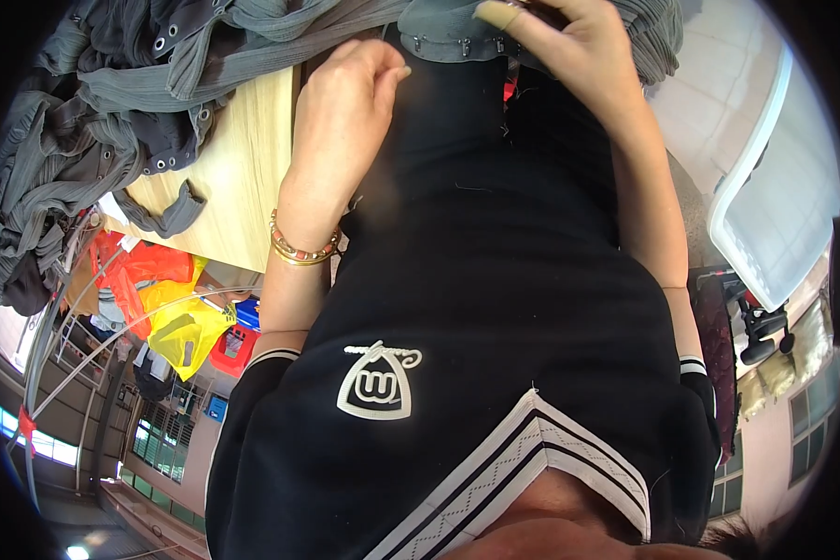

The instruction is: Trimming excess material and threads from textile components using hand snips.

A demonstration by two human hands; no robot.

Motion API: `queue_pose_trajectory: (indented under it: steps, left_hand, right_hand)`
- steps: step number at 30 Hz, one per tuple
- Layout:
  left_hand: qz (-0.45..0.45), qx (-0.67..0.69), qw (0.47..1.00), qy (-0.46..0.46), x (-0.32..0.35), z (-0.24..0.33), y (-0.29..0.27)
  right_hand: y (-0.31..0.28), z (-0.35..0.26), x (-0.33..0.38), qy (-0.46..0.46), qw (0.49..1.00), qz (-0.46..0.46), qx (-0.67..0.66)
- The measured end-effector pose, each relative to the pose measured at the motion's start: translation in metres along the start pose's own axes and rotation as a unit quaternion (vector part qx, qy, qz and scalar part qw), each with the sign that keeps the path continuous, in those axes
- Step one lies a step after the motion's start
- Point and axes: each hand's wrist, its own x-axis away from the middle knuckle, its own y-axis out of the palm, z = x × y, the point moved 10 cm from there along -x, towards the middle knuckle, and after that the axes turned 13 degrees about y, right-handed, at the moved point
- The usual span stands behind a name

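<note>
A grey garment (448, 28) with small metal hooks along its edge lies over my lap at the top of the view. My left hand (350, 117) is raised just left of it, thumb and fingers pressed together in a pinch. Whatever it pinches is too small to make out. Over the garment's right part is my right hand (574, 47), its thumb stretched toward the hooked edge with a yellowish cover on the tip. The upper edge of the view cuts off its other fingers, so its grip is hidden. A small red piece (511, 86) hangs below the hooks.
Grey ribbed garments (47, 196) with metal eyelets heap up on the left, beside a light wooden tabletop (243, 177). A loose grey strip (170, 213) lies on that wood. Red (145, 271) and yellow plastic bags (191, 331) hang below. A translucent plastic bin (775, 224) stands at right.
</note>
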Motion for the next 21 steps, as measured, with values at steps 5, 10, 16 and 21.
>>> queue_pose_trajectory:
  steps: [5,10,16,21]
  left_hand:
    - [0.098,0.061,0.988,0.104,-0.013,0.024,0.000]
    - [0.089,0.027,0.987,0.130,-0.024,0.021,0.020]
    - [0.091,0.070,0.990,0.086,-0.025,0.006,0.023]
    - [0.096,0.075,0.985,0.125,-0.028,0.011,0.021]
  right_hand:
    - [-0.030,0.002,0.005,-0.139,0.988,0.059,-0.042]
    - [-0.032,0.010,0.009,-0.142,0.987,0.061,-0.042]
    - [-0.027,0.030,-0.002,-0.119,0.990,0.046,-0.053]
    - [-0.035,0.023,0.014,-0.137,0.988,0.065,0.029]
